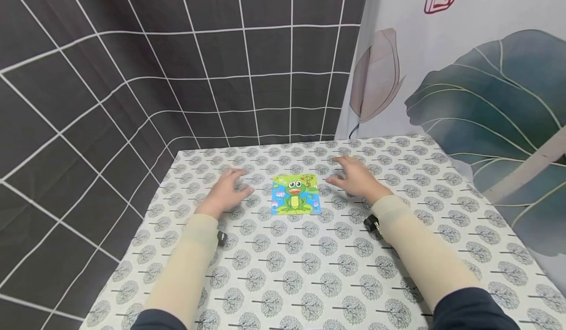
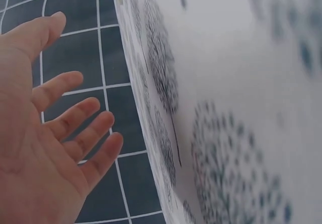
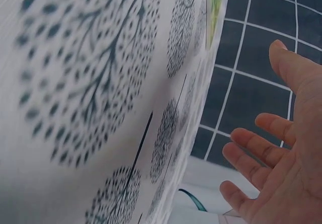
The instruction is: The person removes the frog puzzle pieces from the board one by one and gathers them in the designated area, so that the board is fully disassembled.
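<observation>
A square picture of a green frog on a blue and green ground (image 1: 295, 195) lies flat on the tablecloth, between my two hands. To its left is my left hand (image 1: 225, 191), fingers spread and relaxed, holding nothing. On the other side my right hand (image 1: 355, 178) is likewise apart from the picture, its thumb and fingers loosely extended. In the left wrist view the left palm (image 2: 45, 128) shows bare. The right wrist view shows the right palm (image 3: 297, 158) with nothing in it, and a thin coloured edge of the frog picture (image 3: 214, 12) beyond the cloth.
A white tablecloth printed with grey trees (image 1: 292, 283) covers the table. Behind and to the left hangs a dark curtain with a white grid (image 1: 212, 55). A pale curtain with large leaves (image 1: 495, 94) hangs at the right. Both wrists carry small black cameras.
</observation>
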A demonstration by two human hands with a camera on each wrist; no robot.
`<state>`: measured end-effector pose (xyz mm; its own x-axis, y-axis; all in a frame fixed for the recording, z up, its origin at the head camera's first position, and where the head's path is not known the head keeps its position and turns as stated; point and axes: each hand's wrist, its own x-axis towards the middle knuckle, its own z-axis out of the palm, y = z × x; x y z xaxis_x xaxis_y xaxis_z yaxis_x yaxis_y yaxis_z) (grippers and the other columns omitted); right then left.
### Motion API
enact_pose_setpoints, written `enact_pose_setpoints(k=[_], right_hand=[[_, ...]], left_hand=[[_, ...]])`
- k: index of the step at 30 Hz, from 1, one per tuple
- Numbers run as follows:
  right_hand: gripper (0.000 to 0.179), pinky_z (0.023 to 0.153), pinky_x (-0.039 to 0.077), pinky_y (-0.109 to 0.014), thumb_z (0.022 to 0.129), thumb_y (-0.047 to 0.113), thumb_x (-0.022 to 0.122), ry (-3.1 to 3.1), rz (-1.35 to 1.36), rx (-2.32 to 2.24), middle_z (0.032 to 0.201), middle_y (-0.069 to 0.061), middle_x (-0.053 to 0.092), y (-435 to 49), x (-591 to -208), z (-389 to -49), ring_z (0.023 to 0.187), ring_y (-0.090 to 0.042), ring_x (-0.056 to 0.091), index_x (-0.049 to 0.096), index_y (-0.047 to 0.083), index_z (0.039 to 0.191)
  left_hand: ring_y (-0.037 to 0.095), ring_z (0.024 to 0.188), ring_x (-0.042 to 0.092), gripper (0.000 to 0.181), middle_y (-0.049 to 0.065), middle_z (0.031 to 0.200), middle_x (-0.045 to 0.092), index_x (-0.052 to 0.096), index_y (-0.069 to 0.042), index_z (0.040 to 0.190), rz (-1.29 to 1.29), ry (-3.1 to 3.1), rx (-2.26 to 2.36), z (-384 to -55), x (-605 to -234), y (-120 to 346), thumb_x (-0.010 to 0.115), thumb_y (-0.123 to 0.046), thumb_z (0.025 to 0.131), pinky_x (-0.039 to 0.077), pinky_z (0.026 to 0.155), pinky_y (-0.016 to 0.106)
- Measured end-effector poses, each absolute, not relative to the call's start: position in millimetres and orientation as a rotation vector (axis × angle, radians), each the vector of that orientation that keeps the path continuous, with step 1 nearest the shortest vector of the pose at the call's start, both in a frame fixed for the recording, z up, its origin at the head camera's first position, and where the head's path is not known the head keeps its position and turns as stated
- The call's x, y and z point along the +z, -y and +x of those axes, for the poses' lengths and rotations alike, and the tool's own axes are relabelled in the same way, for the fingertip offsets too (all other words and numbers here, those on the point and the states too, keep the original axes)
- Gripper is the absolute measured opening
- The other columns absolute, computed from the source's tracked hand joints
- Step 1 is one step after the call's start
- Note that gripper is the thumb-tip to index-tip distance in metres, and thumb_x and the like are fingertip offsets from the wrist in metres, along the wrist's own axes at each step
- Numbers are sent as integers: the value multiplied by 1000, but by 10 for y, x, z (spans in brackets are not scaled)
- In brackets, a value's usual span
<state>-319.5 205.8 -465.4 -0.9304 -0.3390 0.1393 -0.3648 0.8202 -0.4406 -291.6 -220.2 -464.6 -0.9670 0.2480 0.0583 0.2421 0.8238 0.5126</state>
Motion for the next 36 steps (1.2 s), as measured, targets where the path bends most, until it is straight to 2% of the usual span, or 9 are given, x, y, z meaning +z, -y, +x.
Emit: enact_pose_setpoints(k=[6,12,18,22,26,36], right_hand=[[83,122,26,-67,94,49,76,2954,575,763,159,-20,46,-1954,-4641,-3197,147,-46,39,43,7,157],[79,124,24,-65,96,47,75,2978,555,804,163,-20,40,-1844,-4633,-3177,151,-44,34,44,8,157],[77,124,26,-61,95,43,77,2979,574,811,160,-20,44,-1743,-4631,-3183,149,-41,37,47,4,155],[77,124,25,-61,94,41,78,2974,600,817,158,-19,48,-1679,-4629,-3183,149,-40,39,49,3,153],[74,125,25,-61,94,40,78,2974,622,834,157,-18,49,-1612,-4656,-3191,148,-39,40,50,4,152],[71,121,35,-56,94,38,79,2975,656,866,149,-15,57,-1454,-4696,-3208,141,-37,49,53,5,150]], left_hand=[[38,147,41,69,10,159,44,54,-14,152,427,-2985,856,-2916,-4669,2112,75,-46,94,33,121,60],[43,148,39,64,17,164,38,56,-16,150,406,-2929,906,-2897,-4697,2042,75,-43,95,32,120,65],[39,136,52,61,13,153,50,58,-16,148,454,-2893,937,-2870,-4717,1964,77,-40,95,40,116,62],[39,139,49,58,14,157,47,59,-17,147,472,-2875,942,-2859,-4742,1930,76,-39,96,37,118,63],[35,139,51,54,8,156,50,62,-17,144,487,-2854,950,-2834,-4736,1884,76,-37,96,39,118,59],[29,131,57,54,4,151,55,63,-18,144,520,-2796,940,-2734,-4719,1751,77,-37,95,45,115,53]])
